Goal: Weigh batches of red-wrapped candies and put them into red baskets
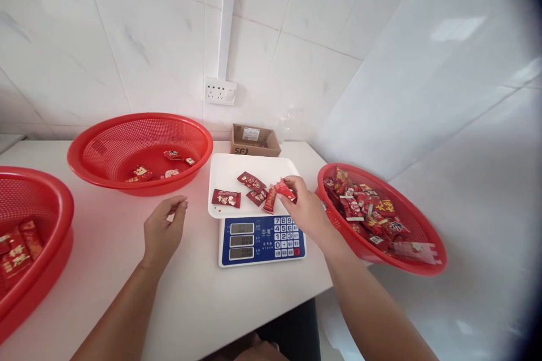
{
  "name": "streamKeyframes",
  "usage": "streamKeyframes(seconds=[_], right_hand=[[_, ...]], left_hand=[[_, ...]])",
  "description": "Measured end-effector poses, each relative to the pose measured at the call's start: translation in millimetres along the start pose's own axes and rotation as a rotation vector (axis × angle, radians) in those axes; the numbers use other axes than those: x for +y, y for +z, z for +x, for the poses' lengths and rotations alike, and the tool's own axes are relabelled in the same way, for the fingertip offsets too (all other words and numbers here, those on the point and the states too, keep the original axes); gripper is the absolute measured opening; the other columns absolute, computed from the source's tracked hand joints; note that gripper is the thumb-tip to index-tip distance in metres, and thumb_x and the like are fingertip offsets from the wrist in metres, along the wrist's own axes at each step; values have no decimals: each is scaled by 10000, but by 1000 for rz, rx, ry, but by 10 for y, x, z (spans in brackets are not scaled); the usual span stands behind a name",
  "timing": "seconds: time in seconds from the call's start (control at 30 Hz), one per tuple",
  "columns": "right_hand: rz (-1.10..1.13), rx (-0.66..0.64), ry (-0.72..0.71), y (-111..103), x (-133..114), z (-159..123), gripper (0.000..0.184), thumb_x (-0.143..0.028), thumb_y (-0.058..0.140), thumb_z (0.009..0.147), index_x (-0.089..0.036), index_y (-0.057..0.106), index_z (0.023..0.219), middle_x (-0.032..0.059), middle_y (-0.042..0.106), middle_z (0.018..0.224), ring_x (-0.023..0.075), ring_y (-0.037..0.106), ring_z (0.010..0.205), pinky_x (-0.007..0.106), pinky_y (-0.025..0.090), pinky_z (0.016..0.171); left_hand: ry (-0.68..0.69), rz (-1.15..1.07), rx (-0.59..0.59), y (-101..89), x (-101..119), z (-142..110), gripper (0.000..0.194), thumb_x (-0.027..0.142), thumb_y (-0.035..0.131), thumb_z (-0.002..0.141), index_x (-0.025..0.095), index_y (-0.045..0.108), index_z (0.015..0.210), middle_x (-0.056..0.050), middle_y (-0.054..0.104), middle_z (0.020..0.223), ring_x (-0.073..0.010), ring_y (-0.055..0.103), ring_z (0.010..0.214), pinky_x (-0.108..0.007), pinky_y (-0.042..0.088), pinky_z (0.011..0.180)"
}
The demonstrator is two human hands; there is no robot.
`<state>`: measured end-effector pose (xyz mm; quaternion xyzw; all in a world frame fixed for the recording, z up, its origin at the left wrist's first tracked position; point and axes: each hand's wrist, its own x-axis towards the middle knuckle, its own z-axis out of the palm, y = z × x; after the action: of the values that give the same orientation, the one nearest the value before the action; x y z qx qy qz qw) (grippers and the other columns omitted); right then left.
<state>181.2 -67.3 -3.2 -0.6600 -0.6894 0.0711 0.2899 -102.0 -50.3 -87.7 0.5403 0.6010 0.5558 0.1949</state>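
In the head view, the right hand [305, 208] reaches over the front right part of a white scale tray [228, 172]. Its thumb and first fingers are pressed together on a small red candy packet [284, 189]. The packet is a flat, shiny red wrapper with a lighter print on it, and it is tilted, with one end hidden inside the fingers. It is over the right edge of the tray, just beside another red packet [270, 199] which stands almost upright on its short end. I cannot tell if the two packets touch.

Three more packets lie flat on the tray: one on the left [226, 198], one near the middle back [251, 180], and a smaller one in front of it [256, 197]. All are red with white or gold print.

The tray sits on a digital scale [261, 240] with a blue front panel, three small displays and a keypad. The digits are too small to read.

The left hand [163, 231] is above the white table [199, 293], to the left of the scale, and holds nothing. Its fingers are loosely curled, with the thumb tip close to the fingertips.

To the right of the right hand, a red basket [423, 262] holds many packets of the same kind. A second red basket [139, 149] behind the left hand holds only a few. A third red basket [29, 248] at the left edge shows some packets too. A small cardboard box [255, 140] stands at the tiled wall, behind the scale.
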Motion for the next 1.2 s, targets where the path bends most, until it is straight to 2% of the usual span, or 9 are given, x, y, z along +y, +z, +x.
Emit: streamKeyframes(seconds=[0.07, 0.2, 0.37, 0.5, 0.6, 0.77, 0.9, 1.07, 1.2], right_hand=[[51, -3, -35, 44, -59, 15, 259, -332, 508, 830, -270, 537, 1080, 18, 670, 1024, 201, 634, 856, 344, 475, 723], [218, 17, -101, 105, -211, 42, 243, -342, 505, 835, -240, 573, 1045, 31, 670, 974, 181, 620, 832, 329, 477, 737], [383, -45, -28, 205, -315, 63, 331, -347, 541, 812, -236, 495, 1122, 35, 673, 953, 186, 634, 811, 347, 488, 727], [356, -85, -102, 275, -364, 95, 269, -251, 488, 839, -240, 516, 1107, 36, 647, 1056, 185, 614, 903, 355, 480, 783], [316, -118, -138, 306, -391, 132, 311, -197, 453, 847, -237, 517, 1149, 50, 601, 1168, 191, 573, 1008, 374, 456, 855], [265, -112, -162, 343, -399, 172, 363, -178, 404, 867, -232, 481, 1217, 49, 572, 1219, 183, 527, 1088, 382, 418, 919], [219, -104, -153, 363, -394, 176, 402, -196, 408, 870, -223, 447, 1269, 53, 571, 1229, 188, 534, 1092, 371, 430, 906], [101, -23, -94, 203, -296, 80, 394, -289, 443, 866, -215, 492, 1250, 74, 597, 1189, 194, 599, 931, 371, 481, 803], [58, 155, -29, -110, 17, -119, 370, -331, 483, 846, -211, 540, 1191, 69, 625, 1135, 168, 614, 848, 333, 509, 728]], left_hand=[[3, 1, -5, -1, -10, 1, 250, 386, 528, 764, 216, 631, 914, -29, 669, 870, -155, 632, 806, -296, 499, 769], [-4, -9, -6, -13, -31, 7, 251, 388, 530, 766, 215, 629, 919, -31, 666, 868, -158, 630, 811, -291, 502, 743], [20, -8, 3, -10, -22, 5, 246, 371, 533, 771, 203, 631, 921, -35, 666, 860, -152, 632, 794, -295, 501, 752], [18, -13, 0, 4, -3, -5, 239, 357, 537, 776, 205, 629, 934, -31, 663, 862, -144, 632, 795, -280, 503, 738], [10, -32, -5, 10, 1, -10, 240, 358, 541, 775, 202, 630, 934, -32, 661, 864, -138, 630, 789, -275, 504, 743], [9, -15, -17, 14, 0, -5, 234, 358, 542, 774, 210, 631, 933, -25, 661, 851, -138, 633, 798, -278, 503, 765], [28, -6, -19, 21, 1, -1, 228, 355, 542, 774, 209, 632, 924, -24, 661, 842, -140, 636, 791, -280, 506, 764], [25, 0, -22, 21, -22, 5, 221, 345, 543, 775, 204, 632, 919, -24, 659, 835, -135, 634, 775, -283, 510, 761], [25, -28, -24, 28, -43, 10, 223, 345, 545, 778, 198, 628, 924, -25, 656, 826, -139, 635, 779, -296, 518, 768]])
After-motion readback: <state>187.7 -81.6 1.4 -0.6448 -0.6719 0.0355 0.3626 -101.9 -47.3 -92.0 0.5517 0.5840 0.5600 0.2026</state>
